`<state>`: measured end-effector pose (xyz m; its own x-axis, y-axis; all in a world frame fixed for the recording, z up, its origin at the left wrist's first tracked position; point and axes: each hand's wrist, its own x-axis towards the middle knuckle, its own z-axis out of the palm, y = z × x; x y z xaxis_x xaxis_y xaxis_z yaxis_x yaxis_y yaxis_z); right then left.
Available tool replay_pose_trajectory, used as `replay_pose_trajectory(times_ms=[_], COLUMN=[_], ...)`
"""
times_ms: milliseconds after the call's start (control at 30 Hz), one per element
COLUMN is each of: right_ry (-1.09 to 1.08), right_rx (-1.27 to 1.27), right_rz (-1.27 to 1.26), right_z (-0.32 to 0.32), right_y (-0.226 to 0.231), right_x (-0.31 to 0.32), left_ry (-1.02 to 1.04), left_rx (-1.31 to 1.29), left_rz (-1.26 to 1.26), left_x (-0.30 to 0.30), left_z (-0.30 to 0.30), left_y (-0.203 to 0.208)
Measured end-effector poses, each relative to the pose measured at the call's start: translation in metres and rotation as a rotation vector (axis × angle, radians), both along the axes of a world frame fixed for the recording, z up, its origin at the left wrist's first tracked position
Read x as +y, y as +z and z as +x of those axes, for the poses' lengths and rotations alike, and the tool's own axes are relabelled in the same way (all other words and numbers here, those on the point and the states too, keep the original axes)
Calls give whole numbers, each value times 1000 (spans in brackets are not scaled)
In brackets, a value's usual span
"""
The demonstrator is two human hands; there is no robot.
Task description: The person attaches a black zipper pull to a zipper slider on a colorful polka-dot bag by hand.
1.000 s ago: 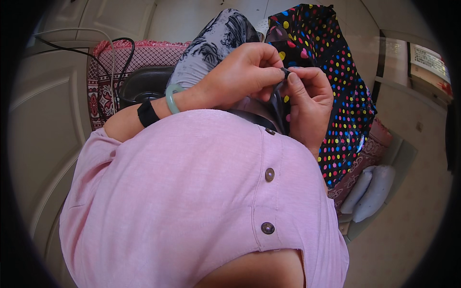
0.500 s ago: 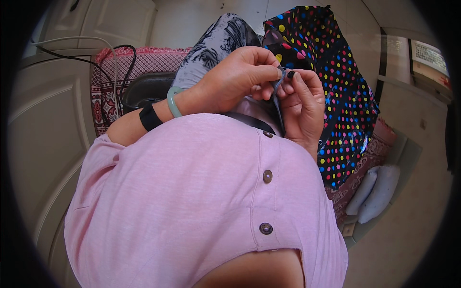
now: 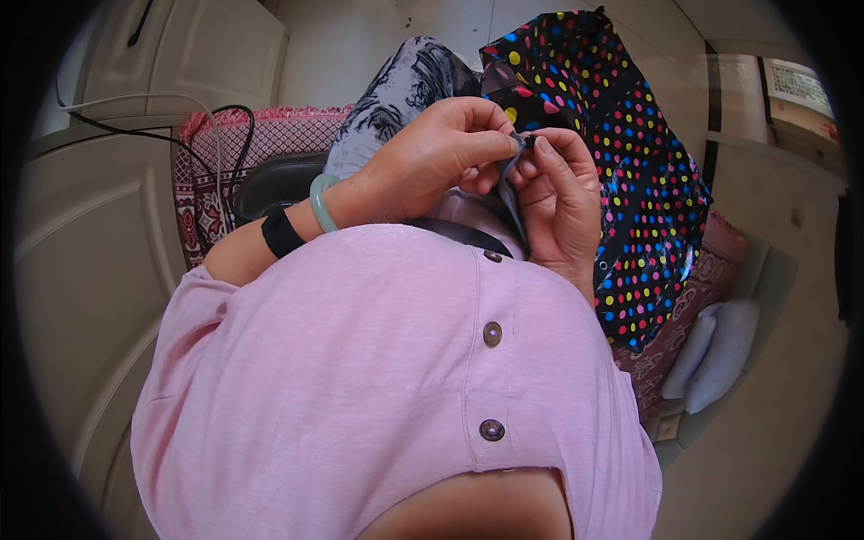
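Seated on a pale tiled floor [image 3: 360,45] beside cream panelled cabinet doors [image 3: 99,243].
A red patterned woven mat [image 3: 202,193] lies below; the black polka-dot fabric [image 3: 630,162] drapes the lap, its edge pinched between left hand [image 3: 432,162] and right hand [image 3: 558,193], both closed on it.

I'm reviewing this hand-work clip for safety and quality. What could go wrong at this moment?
1. The left hand and right hand pinch a small dark piece by the fingertips only; it could slip out and drop into the folds of the polka-dot fabric.
2. The fabric hangs loose off the lap and might slide off.
3. The black cable by the left elbow could snag.
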<state>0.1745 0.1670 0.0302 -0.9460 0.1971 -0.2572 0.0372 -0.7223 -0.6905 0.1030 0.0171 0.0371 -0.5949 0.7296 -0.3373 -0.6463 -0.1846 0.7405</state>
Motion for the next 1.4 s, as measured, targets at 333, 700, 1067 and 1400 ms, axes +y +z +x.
replay_pose_trajectory(times_ms=[333, 700, 1067, 1400], right_ry=[8, -16, -14, -19], right_rx=[3, 0, 17, 7], right_rz=[24, 94, 90, 67], right_z=[1, 3, 5, 5], right_y=[-1, -6, -7, -7], right_x=[1, 0, 1, -1], left_ry=[-13, -20, -22, -15], left_rx=[35, 78, 71, 66], left_rz=[-49, -87, -93, -78], left_x=[2, 3, 2, 1], left_z=[2, 5, 4, 5], left_y=[1, 0, -1, -2])
